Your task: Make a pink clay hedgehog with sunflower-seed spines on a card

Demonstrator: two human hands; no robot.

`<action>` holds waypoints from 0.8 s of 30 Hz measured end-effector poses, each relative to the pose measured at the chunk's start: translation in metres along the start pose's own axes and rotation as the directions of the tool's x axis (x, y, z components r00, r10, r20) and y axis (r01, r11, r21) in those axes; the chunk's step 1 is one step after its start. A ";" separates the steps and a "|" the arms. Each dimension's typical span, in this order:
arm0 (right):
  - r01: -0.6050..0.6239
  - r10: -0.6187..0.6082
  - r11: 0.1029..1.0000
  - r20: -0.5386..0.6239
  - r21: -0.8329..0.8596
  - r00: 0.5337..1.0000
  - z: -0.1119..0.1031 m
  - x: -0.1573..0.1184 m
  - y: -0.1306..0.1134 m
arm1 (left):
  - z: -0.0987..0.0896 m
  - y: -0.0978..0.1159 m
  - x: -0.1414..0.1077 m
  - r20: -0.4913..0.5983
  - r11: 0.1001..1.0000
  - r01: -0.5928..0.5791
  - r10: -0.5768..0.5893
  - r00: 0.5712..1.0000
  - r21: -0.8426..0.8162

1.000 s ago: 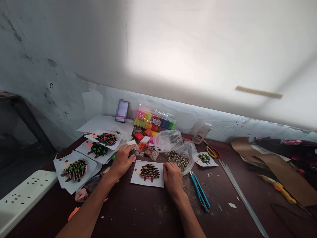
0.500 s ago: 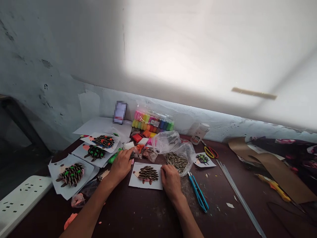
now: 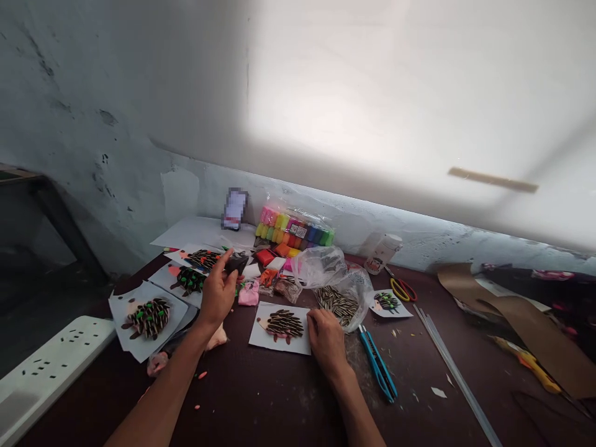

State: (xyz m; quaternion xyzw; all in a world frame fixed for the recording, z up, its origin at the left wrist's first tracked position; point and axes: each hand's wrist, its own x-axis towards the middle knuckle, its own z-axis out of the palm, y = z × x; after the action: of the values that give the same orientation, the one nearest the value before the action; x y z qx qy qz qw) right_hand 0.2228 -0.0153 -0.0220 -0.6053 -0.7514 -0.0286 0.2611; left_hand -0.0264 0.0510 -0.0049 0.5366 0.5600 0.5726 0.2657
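Observation:
A white card (image 3: 256, 340) lies flat in front of me, bearing a hedgehog picture (image 3: 284, 325) with rows of striped seeds for spines. Curled fingers of my right hand (image 3: 327, 341) press on the card's right edge. Farther left, my left hand (image 3: 218, 297) is raised over the clay packets, its thumb and fingers closing on a dark packet of clay (image 3: 237, 261). Just beyond the card sits a pink clay packet (image 3: 249, 293). An open plastic bag (image 3: 361, 292) of striped seeds (image 3: 336, 303) stands beyond my right hand.
Several seed hedgehog cards (image 3: 179, 310) overlap at left, near a white power strip (image 3: 60, 357). A blue cutter (image 3: 378, 366), scissors (image 3: 403, 290), a white bottle (image 3: 383, 253) and clear sticks (image 3: 454, 372) lie rightward. A clay pack (image 3: 295, 231) and phone (image 3: 234, 209) stand along the wall.
My left hand has drawn up and to the left from among the packets, and a dark packet now shows at its fingers. The pink packet is uncovered. My right hand stays on the card.

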 end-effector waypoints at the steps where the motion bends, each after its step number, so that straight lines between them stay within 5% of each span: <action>1: 0.000 0.000 1.000 0.001 0.003 1.000 0.000 0.000 0.000 | 0.002 -0.001 -0.001 0.016 1.000 0.008 -0.008 1.000 -0.020; 9: -0.032 0.031 0.999 0.018 0.037 0.999 0.000 0.000 0.002 | 0.022 0.002 -0.017 0.316 0.963 -0.162 0.087 0.945 0.217; 15: -0.027 0.026 0.999 0.021 0.040 0.999 0.000 0.000 0.003 | 0.023 -0.005 -0.012 0.499 0.996 -0.003 0.044 0.865 -0.084; 17: -0.027 0.026 0.998 0.023 0.048 0.999 0.000 0.000 0.003 | 0.020 -0.010 -0.008 0.464 0.997 -0.065 0.074 0.883 -0.036; 20: -0.034 0.033 0.998 0.019 0.058 0.999 0.000 0.000 0.002 | 0.014 -0.015 -0.006 0.272 0.940 -0.235 0.166 0.948 0.246; 24: -0.037 0.036 0.997 0.014 0.063 0.999 -0.001 0.000 0.002 | 0.009 -0.016 -0.010 0.312 0.744 -0.331 0.173 0.934 0.580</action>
State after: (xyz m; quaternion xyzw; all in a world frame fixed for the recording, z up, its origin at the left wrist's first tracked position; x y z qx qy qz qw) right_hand 0.2249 -0.0149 -0.0218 -0.6106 -0.7424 0.0037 0.2757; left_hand -0.0202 0.0490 -0.0245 0.7295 0.6033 0.3170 0.0579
